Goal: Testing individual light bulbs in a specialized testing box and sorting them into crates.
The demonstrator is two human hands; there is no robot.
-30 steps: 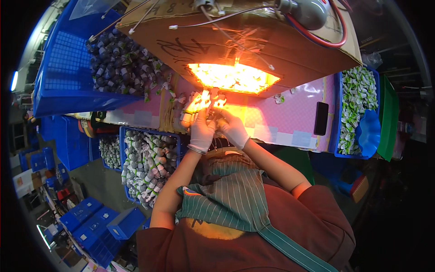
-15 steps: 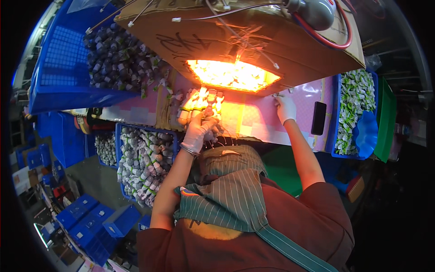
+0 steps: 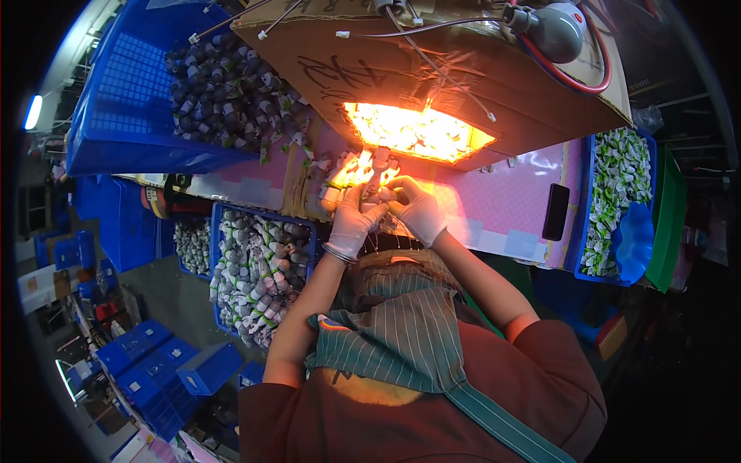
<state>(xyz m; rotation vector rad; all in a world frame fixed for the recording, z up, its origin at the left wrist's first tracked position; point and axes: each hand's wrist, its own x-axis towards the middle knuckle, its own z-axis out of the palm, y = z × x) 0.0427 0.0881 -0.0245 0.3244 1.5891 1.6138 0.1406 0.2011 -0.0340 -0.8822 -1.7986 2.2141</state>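
Pink sheeting covers the desk (image 3: pixel 502 204), and a cardboard hood (image 3: pixel 432 69) hangs over its far edge, with a glaring orange lamp (image 3: pixel 417 133) lit under it. Both gloved hands meet just below that glow, near the middle of the desk's front edge. The left hand (image 3: pixel 351 220) and the right hand (image 3: pixel 413 207) touch each other around a small light part (image 3: pixel 380 189), one of a cluster of like pieces (image 3: pixel 351 170) lying right under the lamp. The fingers of both hands are curled narrow and pinch the part between them, though the glare hides exactly where each fingertip sits.

Both forearms rise from the lower edge and converge, elbows wide, wrists bent slightly inward, so the hands form a close tent over the work. To handle the part well, it seems wise to keep the wrists propped against the desk edge, hold the piece steady with the left hand and let the right do the fine turning, and keep it within the lit patch without touching the lamp.

At the desk's far left corner a blue crate (image 3: pixel 154 100) holds dark pieces. A second crate (image 3: pixel 258 262) of pale pieces sits below the front edge by the left elbow. A third crate (image 3: pixel 614 208) at the right edge holds green-and-white ones, and a phone (image 3: pixel 556 212) lies beside it.
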